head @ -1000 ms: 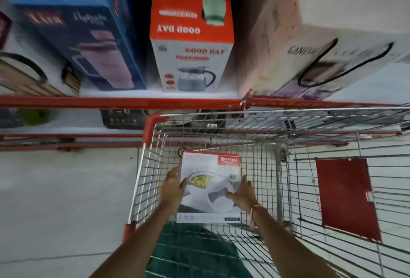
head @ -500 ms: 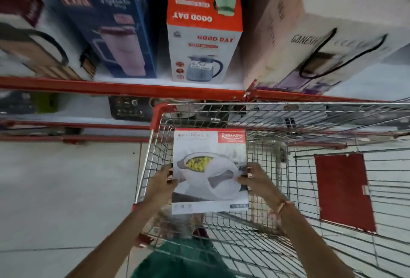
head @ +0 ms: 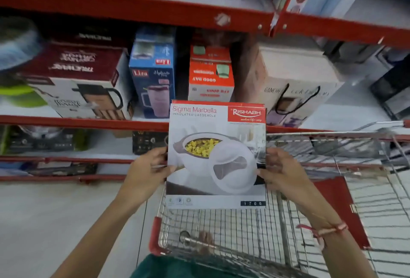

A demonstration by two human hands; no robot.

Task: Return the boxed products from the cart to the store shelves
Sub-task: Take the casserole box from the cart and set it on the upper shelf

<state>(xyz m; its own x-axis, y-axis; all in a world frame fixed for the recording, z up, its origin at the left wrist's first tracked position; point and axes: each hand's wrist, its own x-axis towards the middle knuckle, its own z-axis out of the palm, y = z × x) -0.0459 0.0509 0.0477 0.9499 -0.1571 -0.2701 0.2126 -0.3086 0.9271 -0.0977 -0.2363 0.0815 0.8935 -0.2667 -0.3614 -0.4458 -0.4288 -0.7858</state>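
Observation:
I hold a white and red insulated casserole box (head: 216, 155) upright above the wire shopping cart (head: 277, 222), its printed front facing me. My left hand (head: 147, 171) grips its left edge and my right hand (head: 280, 172) grips its right edge. The box is level with the red-edged shelf (head: 88, 122) in front of the cart. Behind it on that shelf stand an orange and white kettle box (head: 210, 73) and a blue jug box (head: 153, 73).
A maroon and white flask box (head: 82, 82) stands on the same shelf at left, a pale large box (head: 295, 82) at right. A higher shelf (head: 133, 9) carries more boxes. Lower shelves hold dark items. A red panel (head: 339, 206) hangs on the cart's side.
Both hands have lifted the casserole box up out of the cart basket to shelf height. My view has tilted upward, bringing a higher shelf into sight.

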